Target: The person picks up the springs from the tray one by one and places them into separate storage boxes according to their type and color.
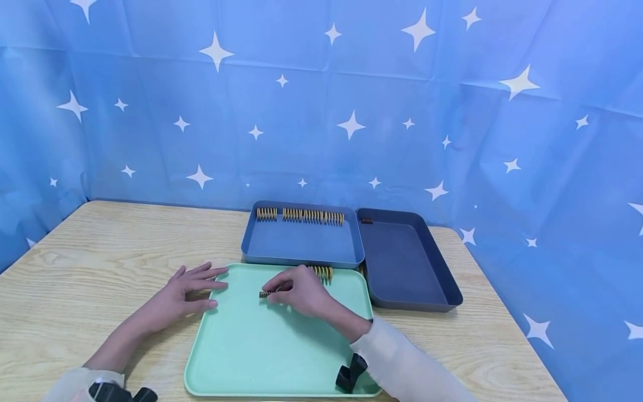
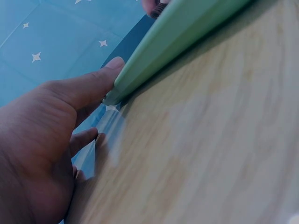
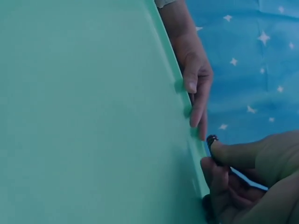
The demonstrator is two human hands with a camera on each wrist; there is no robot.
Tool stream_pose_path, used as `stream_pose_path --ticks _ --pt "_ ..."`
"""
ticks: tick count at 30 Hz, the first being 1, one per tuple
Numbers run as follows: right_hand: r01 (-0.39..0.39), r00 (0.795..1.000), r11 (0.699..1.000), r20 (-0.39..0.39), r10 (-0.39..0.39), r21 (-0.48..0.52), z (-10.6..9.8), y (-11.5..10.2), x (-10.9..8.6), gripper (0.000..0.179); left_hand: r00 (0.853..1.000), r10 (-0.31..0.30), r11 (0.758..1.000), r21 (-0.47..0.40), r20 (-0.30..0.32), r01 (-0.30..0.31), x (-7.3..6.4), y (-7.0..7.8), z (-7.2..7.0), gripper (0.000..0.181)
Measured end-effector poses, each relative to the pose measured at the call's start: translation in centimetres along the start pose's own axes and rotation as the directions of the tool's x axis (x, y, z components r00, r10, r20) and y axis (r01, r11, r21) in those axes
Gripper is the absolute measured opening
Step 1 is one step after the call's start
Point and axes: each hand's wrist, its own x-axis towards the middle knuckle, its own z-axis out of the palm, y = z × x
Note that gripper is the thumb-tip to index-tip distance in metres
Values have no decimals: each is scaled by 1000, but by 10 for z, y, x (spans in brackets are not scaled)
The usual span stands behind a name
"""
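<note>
My right hand pinches a small dark coil spring between thumb and fingers, over the upper part of the mint green tray. In the right wrist view the dark spring sticks out past the thumb tip. Beyond that hand, a larger yellow-and-black coil spring lies against the tray's far rim, partly covered by the hand. My left hand has its fingers spread at the tray's left edge. The left wrist view shows the thumb touching the green rim.
Behind the green tray stands a blue tray with several yellow-and-black springs in a row along its back. To its right, a dark grey tray holds one small dark spring in its back left corner. A starry blue curtain hangs behind the wooden table.
</note>
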Motion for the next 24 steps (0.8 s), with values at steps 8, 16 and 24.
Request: stream_pose_path --ticks 8,16,24 --pt "24 1000 999 2 -24 26 -10 -16 -4 12 1000 -11 1000 7 -2 11 0 0 0 37" --pt "15 1000 996 8 -16 89 -49 -29 -8 17 1000 6 1000 5 -10 -6 0 -3 -1 37" --pt "67 997 997 -37 -65 41 -104 -14 -13 19 1000 16 1000 0 -5 -16 -1 -2 0 38"
